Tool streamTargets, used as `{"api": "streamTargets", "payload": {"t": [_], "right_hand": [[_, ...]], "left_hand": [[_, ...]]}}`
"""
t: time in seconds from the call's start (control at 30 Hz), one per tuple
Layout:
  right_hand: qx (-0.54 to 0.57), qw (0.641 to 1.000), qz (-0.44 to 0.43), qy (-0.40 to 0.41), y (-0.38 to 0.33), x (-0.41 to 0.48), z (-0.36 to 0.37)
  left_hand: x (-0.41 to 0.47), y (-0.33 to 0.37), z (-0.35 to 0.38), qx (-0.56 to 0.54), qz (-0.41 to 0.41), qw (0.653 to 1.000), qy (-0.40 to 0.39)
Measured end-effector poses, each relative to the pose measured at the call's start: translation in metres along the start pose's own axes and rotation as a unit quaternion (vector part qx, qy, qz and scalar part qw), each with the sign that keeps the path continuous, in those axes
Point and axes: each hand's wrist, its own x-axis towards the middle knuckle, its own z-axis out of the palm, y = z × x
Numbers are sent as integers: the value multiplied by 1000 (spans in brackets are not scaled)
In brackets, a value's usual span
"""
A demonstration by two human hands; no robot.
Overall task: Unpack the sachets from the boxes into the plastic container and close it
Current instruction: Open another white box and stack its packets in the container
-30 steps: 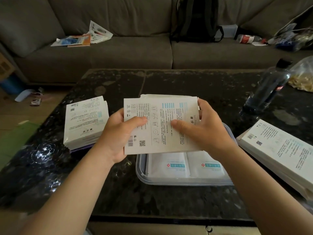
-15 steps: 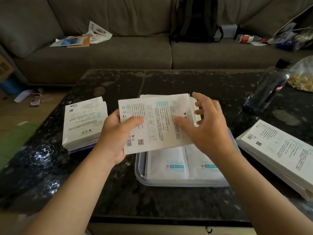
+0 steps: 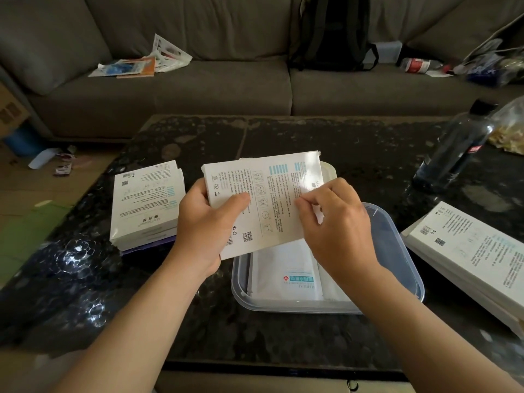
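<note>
**A:** Where are the sachets right now?

**B:** A stack of sachets is up in the air, printed backs toward the camera, above the far left part of the plastic container.

**A:** And the grips?

**B:** The left grip is clamped on the stack's left edge, with the thumb across the front and the fingers behind. The right grip has its fingers curled, and its thumb and forefinger pinch the right side of the front sachet.

**A:** Anything inside the container?

**B:** Loose sachets lie flat in it. One shows a blue-green label and a small red mark. The container is open and sits on the dark speckled surface, close to the near edge and right of the middle.

**A:** What else is on there?

**B:** A pile of sachets sits near the left edge, just beside the left grip. Long white boxes are stacked at the right edge. A dark bottle with a black cap stands toward the far right corner.

**A:** And behind?

**B:** A grey sofa, with a black backpack and loose papers on its cushions.
</note>
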Motion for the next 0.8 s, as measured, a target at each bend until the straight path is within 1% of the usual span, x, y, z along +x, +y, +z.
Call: {"api": "streamTargets", "payload": {"t": [0.07, 0.13, 0.2, 0.33, 0.4, 0.5, 0.6, 0.67, 0.7, 0.73, 0.8], "right_hand": [[-1, 1000, 13, -13, -1, 1, 0], [19, 998, 46, -28, -3, 4, -2], [65, 991, 107, -47, -3, 9, -7], [156, 960, 217, -79, 1, 18, -21], [228, 930, 280, -73, 4, 22, -25], [335, 866, 367, -54, 6, 29, -31], [414, 800, 431, -47, 6, 32, -36], [449, 768, 457, -27, 6, 34, -38], [451, 765, 460, -20, 5, 35, -38], [434, 778, 454, -25, 5, 34, -37], [354, 838, 409, -73, 7, 32, -34]], "left_hand": [[0, 0, 0, 4, 1, 1000, -2], [0, 0, -1, 4, 1, 1000, -5], [1, 1, -2, 3, -4, 1000, -6], [5, 2, -7, 6, -21, 1000, -1], [6, 3, -9, 7, -30, 1000, -3], [6, 4, -10, 2, -42, 999, -9], [6, 4, -11, -2, -53, 998, -13], [7, 5, -11, -5, -58, 998, -13], [7, 5, -11, -6, -59, 998, -13], [7, 5, -11, -6, -61, 998, -13], [7, 4, -11, -6, -62, 998, -10]]}}
